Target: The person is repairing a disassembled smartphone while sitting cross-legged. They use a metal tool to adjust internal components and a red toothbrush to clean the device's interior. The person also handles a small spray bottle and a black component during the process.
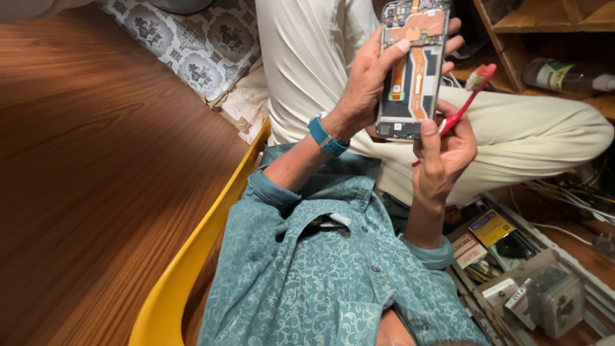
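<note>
**Opened phone and red toothbrush held up over the lap**

Going from the left, I am seeing a wooden floor (96,160) and the yellow chair edge (192,256) running beside my patterned teal shirt (320,282). My left hand (368,80), with a blue wristband (327,136) on its wrist, is gripping the opened phone (413,70) upright, thumb lying across its exposed orange flex cable. Just right of it, my right hand (442,150) is closing around a red toothbrush (471,93), its thumb touching the phone's lower edge, bristles pointing up and away. Further right, I am looking at an open drawer (512,282) holding small boxes.
</note>
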